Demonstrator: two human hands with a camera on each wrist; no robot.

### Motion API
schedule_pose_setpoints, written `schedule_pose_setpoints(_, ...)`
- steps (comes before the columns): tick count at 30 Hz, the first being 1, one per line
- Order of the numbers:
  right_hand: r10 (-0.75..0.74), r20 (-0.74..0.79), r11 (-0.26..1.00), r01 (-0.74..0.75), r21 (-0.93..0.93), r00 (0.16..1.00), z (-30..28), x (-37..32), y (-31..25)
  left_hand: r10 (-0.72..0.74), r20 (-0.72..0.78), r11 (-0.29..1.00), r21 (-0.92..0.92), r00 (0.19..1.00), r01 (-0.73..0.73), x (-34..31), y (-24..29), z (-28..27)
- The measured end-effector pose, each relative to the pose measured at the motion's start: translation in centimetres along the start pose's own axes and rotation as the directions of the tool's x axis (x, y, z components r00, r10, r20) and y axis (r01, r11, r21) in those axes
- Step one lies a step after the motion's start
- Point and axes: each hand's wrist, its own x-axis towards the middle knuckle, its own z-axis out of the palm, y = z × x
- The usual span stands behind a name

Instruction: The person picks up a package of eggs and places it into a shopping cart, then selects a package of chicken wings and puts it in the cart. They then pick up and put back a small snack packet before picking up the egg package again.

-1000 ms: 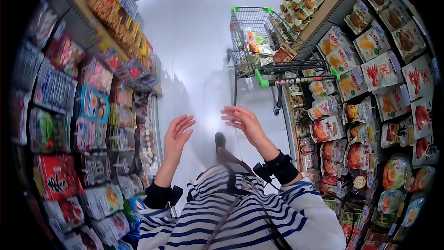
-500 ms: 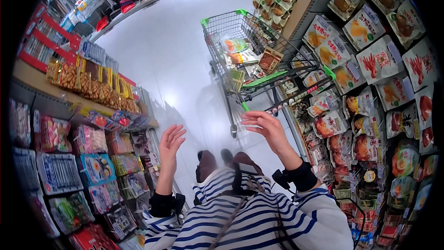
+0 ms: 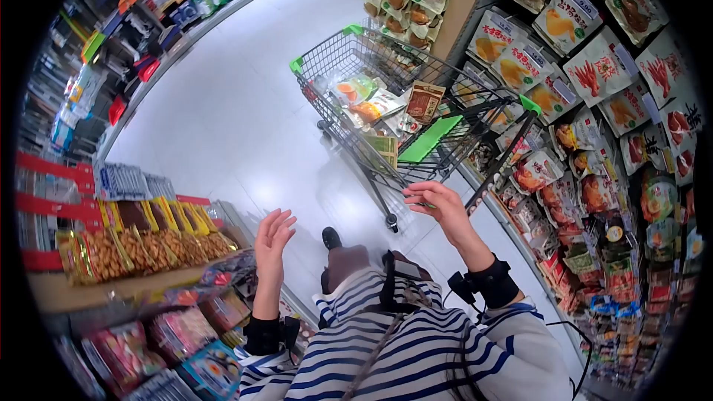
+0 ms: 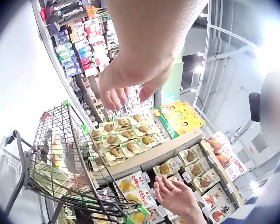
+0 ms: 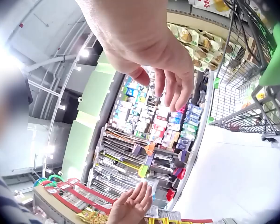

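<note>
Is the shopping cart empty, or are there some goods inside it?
Not empty: several packets lie inside the shopping cart, among them a brown packet.

Shopping cart (image 5: 271,69) cut off in right wrist view, head view's lower-right packets (image 3: 618,334) blurred

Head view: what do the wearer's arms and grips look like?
Left grip and right grip: bare, no gloves. Left sleeve and right sleeve: white, blue stripes. Left band and right band: black, each with a small boxy black unit. Thin black cable loops beside the right sleeve.
</note>
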Motion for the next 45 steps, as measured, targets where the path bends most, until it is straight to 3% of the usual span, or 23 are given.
schedule_pose_setpoints(8, 0.106, -0.063, 0.994, -0.104, 0.028, 0.992, 6.9, 7.5, 3.3, -0.062, 0.048, 0.997, 0.056, 0.997, 0.059, 7.1, 2.8, -6.7)
schedule_pose_setpoints(17, 0.107, -0.193, 0.994, -0.1, 0.047, 0.975, 6.8, 10.4, 3.3, -0.125, 0.144, 0.99, 0.086, 0.982, 0.114, 14.0, 3.8, -7.1)
schedule_pose_setpoints(27, 0.041, -0.339, 0.986, 0.016, 0.164, 0.94, 2.1, 14.3, 1.1, -0.133, 0.393, 0.977, 0.208, 0.91, 0.053, 22.7, 5.5, 0.3)
schedule_pose_setpoints(35, 0.034, -0.496, 0.967, 0.098, 0.237, 0.867, -1.5, 13.9, 0.2, -0.154, 0.628, 0.961, 0.273, 0.763, -0.031, 29.9, 5.5, 8.2)
schedule_pose_setpoints(41, 0.018, -0.602, 0.938, 0.195, 0.285, 0.798, -3.1, 13.7, 1.1, -0.229, 0.79, 0.948, 0.313, 0.57, -0.053, 35.9, 1.5, 15.8)
schedule_pose_setpoints(44, 0.044, -0.661, 0.927, 0.216, 0.306, 0.749, -3.9, 14.2, 1.6, -0.337, 0.788, 0.872, 0.468, 0.516, -0.145, 40.5, -2.7, 19.3)
schedule_pose_setpoints(45, 0.055, -0.68, 0.921, 0.226, 0.318, 0.731, -4.2, 14.7, 1.9, -0.3, 0.813, 0.837, 0.475, 0.5, -0.271, 42.5, -5.2, 20.3)
